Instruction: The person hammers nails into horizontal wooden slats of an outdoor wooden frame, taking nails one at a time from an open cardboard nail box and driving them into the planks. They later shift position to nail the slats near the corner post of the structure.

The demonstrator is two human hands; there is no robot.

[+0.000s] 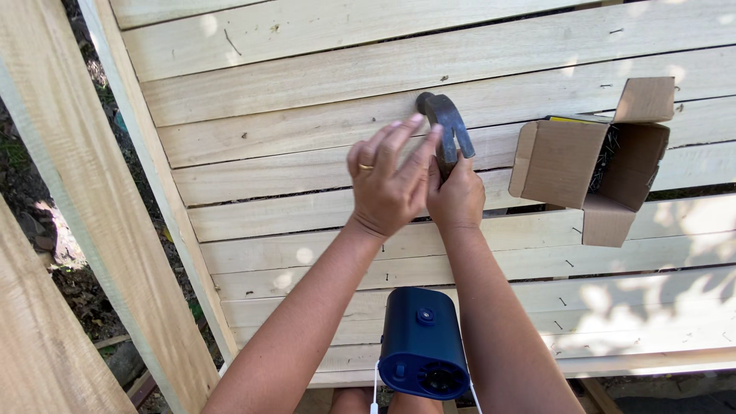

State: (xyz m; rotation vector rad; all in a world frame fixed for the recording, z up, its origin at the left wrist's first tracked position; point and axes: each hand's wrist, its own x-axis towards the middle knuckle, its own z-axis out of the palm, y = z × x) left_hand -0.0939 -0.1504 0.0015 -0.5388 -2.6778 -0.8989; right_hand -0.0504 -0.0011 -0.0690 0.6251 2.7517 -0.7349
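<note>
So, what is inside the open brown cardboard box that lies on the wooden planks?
The open brown cardboard box holds a heap of thin dark metal nails, seen through its opening. A yellow strip shows at its top edge. The box walls hide how deep the heap goes.

Count of things on the slatted wood panel

There are two hands, left hand [387,180] and right hand [457,199], one claw hammer [447,126], one gold ring [366,166], one open cardboard box [590,161] with many nails [609,153] inside, too small to count, one dark blue device [423,343], and about ten pale wooden slats [307,77].
</note>
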